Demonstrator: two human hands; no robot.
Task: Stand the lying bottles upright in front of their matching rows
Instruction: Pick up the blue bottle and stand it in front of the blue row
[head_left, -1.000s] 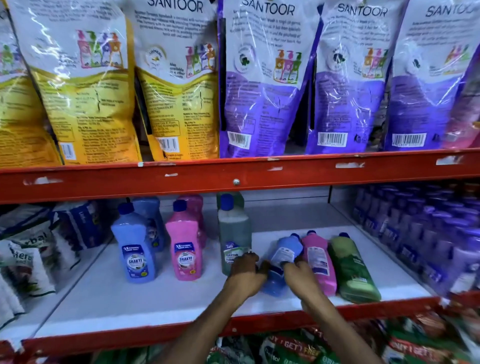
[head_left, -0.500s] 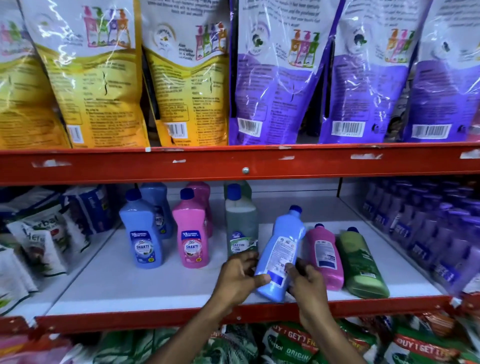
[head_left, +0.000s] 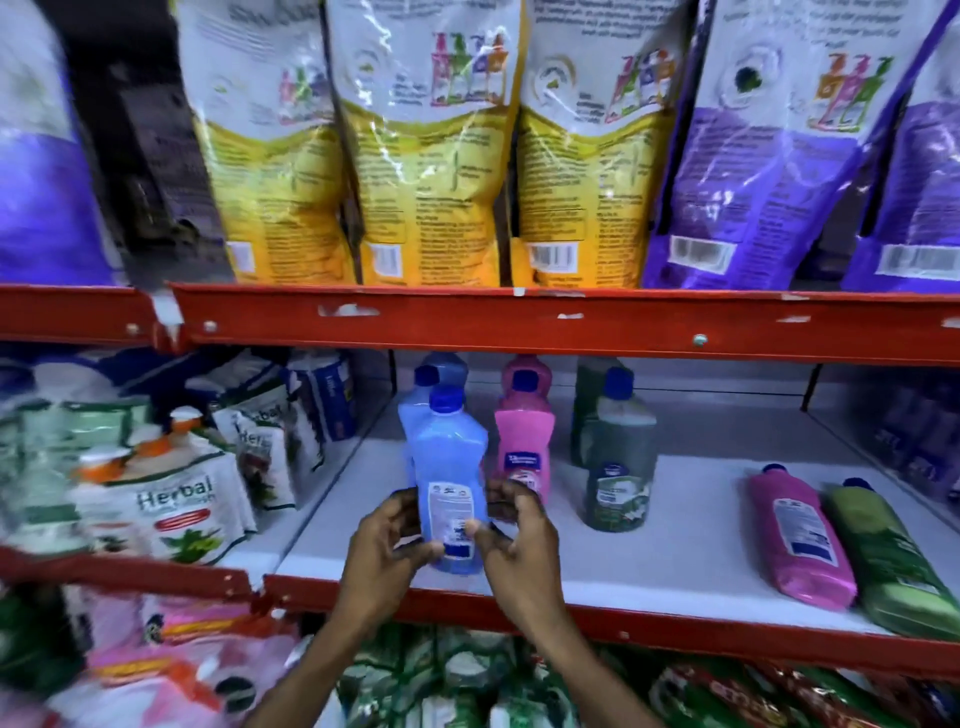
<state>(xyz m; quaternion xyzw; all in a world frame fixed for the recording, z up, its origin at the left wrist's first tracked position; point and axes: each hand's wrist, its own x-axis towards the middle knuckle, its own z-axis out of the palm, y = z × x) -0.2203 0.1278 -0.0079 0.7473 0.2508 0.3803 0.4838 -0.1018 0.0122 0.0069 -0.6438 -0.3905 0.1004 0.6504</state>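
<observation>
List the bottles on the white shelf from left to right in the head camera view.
Blue bottle held upright → standing pink bottle → standing green bottle → lying pink bottle → lying green bottle.

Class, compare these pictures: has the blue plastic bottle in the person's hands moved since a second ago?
Yes. The blue plastic bottle has moved left, away from the lying pink bottle, and been raised upright in front of the standing blue row, held by the left hand and right hand.

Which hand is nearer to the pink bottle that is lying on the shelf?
The right hand is nearer. It grips the blue bottle, with the lying pink bottle away to its right. The left hand holds the blue bottle's other side, farther away.
</observation>
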